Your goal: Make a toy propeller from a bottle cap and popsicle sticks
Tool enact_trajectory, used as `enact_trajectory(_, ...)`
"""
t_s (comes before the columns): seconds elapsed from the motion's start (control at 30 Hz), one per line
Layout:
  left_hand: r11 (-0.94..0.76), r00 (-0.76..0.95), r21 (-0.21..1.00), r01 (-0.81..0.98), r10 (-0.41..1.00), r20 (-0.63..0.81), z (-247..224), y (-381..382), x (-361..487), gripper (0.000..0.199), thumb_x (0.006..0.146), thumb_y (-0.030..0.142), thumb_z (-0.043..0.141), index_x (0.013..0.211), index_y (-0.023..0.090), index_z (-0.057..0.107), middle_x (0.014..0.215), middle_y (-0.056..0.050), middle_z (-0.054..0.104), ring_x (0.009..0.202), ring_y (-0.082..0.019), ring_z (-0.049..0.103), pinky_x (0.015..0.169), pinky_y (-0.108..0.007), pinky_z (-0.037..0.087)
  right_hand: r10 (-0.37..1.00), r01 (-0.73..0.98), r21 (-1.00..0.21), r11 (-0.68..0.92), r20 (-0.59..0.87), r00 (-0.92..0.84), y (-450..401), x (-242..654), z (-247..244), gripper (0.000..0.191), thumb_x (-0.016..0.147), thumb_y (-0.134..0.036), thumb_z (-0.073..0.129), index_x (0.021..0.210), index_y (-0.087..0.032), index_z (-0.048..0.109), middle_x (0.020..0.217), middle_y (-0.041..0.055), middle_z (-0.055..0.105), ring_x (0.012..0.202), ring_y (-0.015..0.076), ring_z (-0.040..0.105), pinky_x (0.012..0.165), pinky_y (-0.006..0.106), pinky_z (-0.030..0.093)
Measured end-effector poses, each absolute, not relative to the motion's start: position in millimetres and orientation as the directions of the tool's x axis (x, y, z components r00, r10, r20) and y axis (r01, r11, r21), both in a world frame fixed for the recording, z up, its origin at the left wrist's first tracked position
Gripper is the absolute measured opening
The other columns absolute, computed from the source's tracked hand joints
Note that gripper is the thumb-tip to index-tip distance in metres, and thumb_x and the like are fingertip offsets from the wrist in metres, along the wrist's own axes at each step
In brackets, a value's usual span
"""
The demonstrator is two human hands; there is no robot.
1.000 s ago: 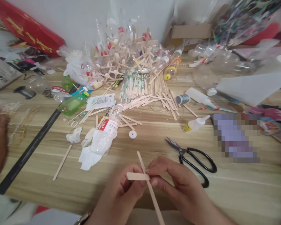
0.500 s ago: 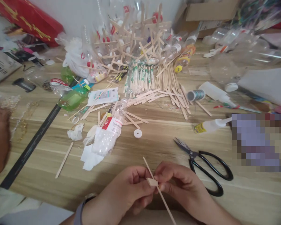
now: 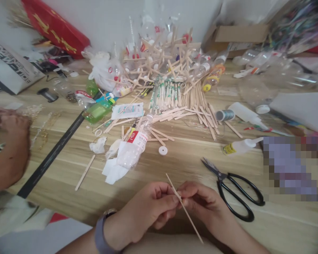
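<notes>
In front of my body, my left hand [image 3: 155, 206] and my right hand [image 3: 201, 201] meet with fingertips pinched together. Between them runs a thin wooden stick [image 3: 190, 219], slanting from upper left to lower right. A short flat wooden piece [image 3: 176, 193] lies against it at the fingertips, seen nearly edge-on and held by my left thumb and fingers. My right thumb and forefinger pinch at the same crossing. Black-handled scissors [image 3: 222, 176] lie partly open on the table, right of my right hand.
A water bottle [image 3: 132, 150] lies ahead beside a white disc [image 3: 163, 150]. Further back are loose craft sticks [image 3: 172, 113], bamboo skewers [image 3: 194, 93] and crossed-stick pieces on bottles. A glue bottle [image 3: 238, 147] lies right. Another person's hand [image 3: 14, 127] is at far left.
The flat piece has turned from showing its broad face to nearly edge-on. My view has shifted left and tilted up a little, showing more of the other person's arm.
</notes>
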State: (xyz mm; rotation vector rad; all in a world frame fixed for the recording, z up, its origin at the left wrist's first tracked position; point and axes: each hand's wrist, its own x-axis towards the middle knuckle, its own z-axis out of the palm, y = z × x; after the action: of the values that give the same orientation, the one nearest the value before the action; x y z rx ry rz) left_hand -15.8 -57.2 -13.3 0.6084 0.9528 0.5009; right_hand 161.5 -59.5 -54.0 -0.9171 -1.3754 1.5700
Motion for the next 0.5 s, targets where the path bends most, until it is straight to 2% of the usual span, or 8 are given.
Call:
enact_trajectory(0.2,0.707,0.482,0.678,-0.201,0.674,-0.56,-21.8,-67.0,-15.6,0.039,0.07,0.051,0.074,0.074,0.018,0.053,0.049,0.01,0.048,0.036,-0.002,0.025,0.035,-0.017,0.016,0.92,-0.049,-0.995,0.088,0.1,-0.38,-57.2,162.3,-62.1,0.005,0.086,-0.029,0.069,0.085,-0.026,0.072,0.087,0.0032,0.074,0.083,0.0156,0.071,0.074,0.025,0.054)
enact_trajectory(0.37,0.699,0.531,0.682,-0.214,0.669,-0.52,-26.3,-65.0,-15.5,0.032,0.076,0.046,0.069,0.075,0.016,0.059,0.053,0.003,0.062,0.039,-0.006,0.052,0.035,-0.016,0.029,0.913,-0.028,-0.985,0.171,0.169,-0.371,-53.5,165.9,-61.5,0.004,0.085,-0.028,0.071,0.082,-0.027,0.074,0.085,0.0025,0.072,0.083,0.0154,0.069,0.074,0.024,0.054)
enact_trajectory(0.5,0.746,0.619,0.638,-0.191,0.596,-0.512,-28.9,-55.4,-17.3,0.026,0.081,0.04,0.064,0.075,0.015,0.061,0.051,0.001,0.064,0.038,-0.007,0.055,0.035,-0.016,0.034,0.914,-0.06,-0.989,0.136,0.148,-0.377,-50.7,168.0,-57.0,0.004,0.085,-0.027,0.07,0.083,-0.027,0.074,0.077,0.0012,0.07,0.073,0.014,0.067,0.066,0.023,0.054)
